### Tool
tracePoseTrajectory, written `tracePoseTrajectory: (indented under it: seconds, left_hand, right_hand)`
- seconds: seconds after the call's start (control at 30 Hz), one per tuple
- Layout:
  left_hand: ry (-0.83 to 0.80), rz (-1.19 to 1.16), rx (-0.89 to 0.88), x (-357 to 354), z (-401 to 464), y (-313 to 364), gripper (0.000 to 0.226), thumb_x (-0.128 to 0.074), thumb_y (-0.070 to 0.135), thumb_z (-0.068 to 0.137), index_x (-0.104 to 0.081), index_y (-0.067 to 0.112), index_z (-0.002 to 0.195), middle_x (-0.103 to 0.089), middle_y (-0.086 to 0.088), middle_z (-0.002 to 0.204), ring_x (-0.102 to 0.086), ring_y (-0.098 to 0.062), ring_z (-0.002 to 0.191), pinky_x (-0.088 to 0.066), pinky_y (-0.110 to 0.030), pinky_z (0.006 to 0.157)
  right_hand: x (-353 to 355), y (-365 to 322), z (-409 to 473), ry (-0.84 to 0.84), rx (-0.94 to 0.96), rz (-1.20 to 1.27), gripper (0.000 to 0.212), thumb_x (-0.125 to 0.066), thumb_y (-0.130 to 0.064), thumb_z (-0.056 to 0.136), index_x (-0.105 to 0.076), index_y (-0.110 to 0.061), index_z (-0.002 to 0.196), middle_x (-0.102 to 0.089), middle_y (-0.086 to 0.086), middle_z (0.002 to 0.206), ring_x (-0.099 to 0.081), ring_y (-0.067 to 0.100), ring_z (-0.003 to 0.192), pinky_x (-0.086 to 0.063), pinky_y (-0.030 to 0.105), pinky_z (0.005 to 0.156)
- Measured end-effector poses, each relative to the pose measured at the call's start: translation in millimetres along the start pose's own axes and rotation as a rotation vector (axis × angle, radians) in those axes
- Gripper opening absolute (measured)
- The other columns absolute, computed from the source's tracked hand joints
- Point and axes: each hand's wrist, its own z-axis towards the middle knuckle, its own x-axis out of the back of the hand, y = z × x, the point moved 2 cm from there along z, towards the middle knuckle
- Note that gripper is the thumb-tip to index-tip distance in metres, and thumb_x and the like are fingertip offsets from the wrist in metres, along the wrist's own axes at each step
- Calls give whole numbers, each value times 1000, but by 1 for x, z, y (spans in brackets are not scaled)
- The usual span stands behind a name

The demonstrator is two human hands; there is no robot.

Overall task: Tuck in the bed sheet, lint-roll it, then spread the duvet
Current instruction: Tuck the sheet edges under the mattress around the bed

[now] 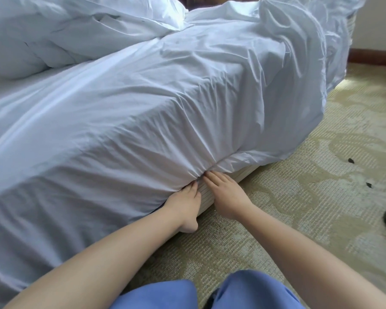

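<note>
The left hand and right hand, fingers straight, press the white bed sheet under the mattress edge at the bed base (sheet gathered there); the duvet hangs over the far corner above open carpet.

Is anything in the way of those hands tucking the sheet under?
Nothing visible. The left hand and right hand already press their fingertips on the sheet where it meets the bed base.
</note>
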Motion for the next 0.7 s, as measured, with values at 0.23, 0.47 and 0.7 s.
tracePoseTrajectory:
  seconds: [0.23,0.47,0.7]
  left_hand:
    - [-18,-35,4,10,-2,2,74,-53,21,84,-21,4,148,1,-17,159,-12,-26,146,-22,-33,115]
    - [-88,-49,13,15,-3,1,70,-51,18,86,-23,4,148,2,-17,160,-14,-27,146,-26,-38,115]
    - [19,-53,10,29,-1,12,42,-45,11,88,-44,5,130,-39,-10,137,-38,-26,128,-41,-40,97]
  right_hand:
    - [7,18,12,60,-164,-71,65,-45,-15,86,-26,-10,148,-26,5,156,-13,20,146,-2,32,118]
    - [25,38,49,-78,-267,-91,44,-49,-22,84,-57,-12,126,-60,5,126,-45,23,126,-17,33,116]
    - [19,42,25,9,-158,-46,61,-46,-10,83,-36,-9,143,-40,8,147,-26,23,141,-9,32,119]
